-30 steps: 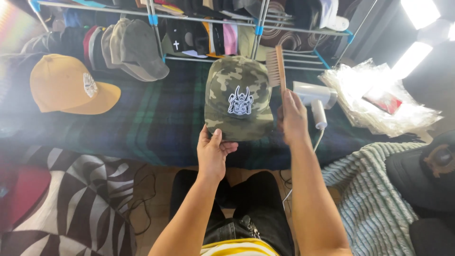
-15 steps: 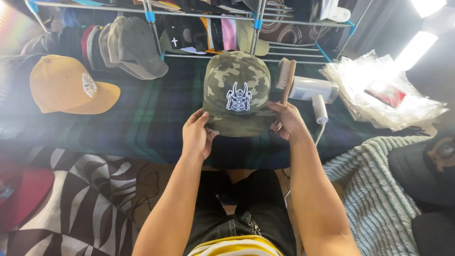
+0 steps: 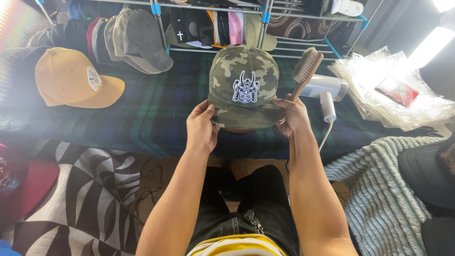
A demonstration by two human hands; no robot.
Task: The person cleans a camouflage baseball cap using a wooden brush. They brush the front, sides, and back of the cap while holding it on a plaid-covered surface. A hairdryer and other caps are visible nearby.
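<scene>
Head view: both hands hold a camo cap (image 3: pixel 244 85) by its brim over a dark plaid bed (image 3: pixel 156 114), the left hand (image 3: pixel 203 127) pinching the brim's left edge and the right hand (image 3: pixel 293 114) gripping the right edge together with a wooden brush (image 3: pixel 304 71) that sticks up beside the cap. Just right of the right hand lies a white steamer (image 3: pixel 326 92), with clear plastic bags (image 3: pixel 393 90) farther right. Well left of the left hand sits a yellow cap (image 3: pixel 71 80), and beyond the hands a rack (image 3: pixel 213 9) holds more caps.
</scene>
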